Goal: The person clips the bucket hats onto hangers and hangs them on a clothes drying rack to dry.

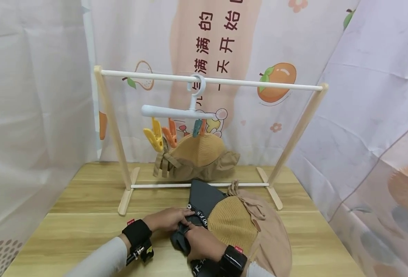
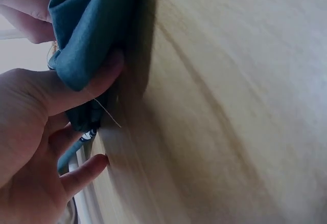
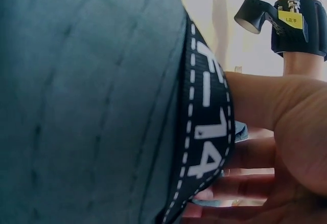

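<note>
A dark grey-green hat (image 1: pixel 205 196), its cloth stitched in rows, lies at the middle front of the table. Around it runs a black band (image 3: pixel 209 116) with white lettering. My left hand (image 1: pixel 169 218) pinches a fold of the hat at its left side; in the left wrist view the thumb lies against the folded cloth (image 2: pixel 87 35). Close beside it, my right hand (image 1: pixel 204 242) grips the same hat near the band. Part of the hat is hidden under both hands. Right of it, partly overlapped, lies a tan hat (image 1: pixel 231 221) with a ribbed yellow crown and wide brim.
A wooden rack with a white top rail (image 1: pixel 252 82) stands across the table (image 1: pixel 86 215). From it hangs a pale hanger (image 1: pixel 169 112) with a yellow clip (image 1: pixel 155 136), an orange clip (image 1: pixel 170 132) and a teal clip (image 1: pixel 197 128). Another yellow-crowned hat (image 1: pixel 200 150) is below the clips. Curtains surround the table.
</note>
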{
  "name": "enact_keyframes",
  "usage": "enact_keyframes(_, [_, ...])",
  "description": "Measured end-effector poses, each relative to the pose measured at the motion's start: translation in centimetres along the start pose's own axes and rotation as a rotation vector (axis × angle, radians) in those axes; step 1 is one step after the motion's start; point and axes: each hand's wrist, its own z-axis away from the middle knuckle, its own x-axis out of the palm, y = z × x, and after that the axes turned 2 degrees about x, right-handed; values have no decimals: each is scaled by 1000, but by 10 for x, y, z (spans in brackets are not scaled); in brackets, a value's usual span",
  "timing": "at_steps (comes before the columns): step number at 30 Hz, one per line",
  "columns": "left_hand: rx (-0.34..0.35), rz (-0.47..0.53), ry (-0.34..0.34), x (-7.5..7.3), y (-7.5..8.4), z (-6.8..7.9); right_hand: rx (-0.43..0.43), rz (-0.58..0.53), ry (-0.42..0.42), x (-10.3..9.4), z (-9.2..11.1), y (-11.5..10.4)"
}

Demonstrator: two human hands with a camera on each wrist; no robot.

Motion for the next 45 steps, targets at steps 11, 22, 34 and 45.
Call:
enact_keyframes(11, [-21,44,24,5,4,8,-22,31,21,7,0,-2])
enact_keyframes(22, [8,-5,49,-7,2,9,-13,40,39,1,-4,-3])
enact_keyframes(34, [-10,20,62,-8,1,3,-11,84,39,-3,-1,2])
enact_keyframes(45, [-45,65,29,-1,2,4,-10,64,16,2,1,1])
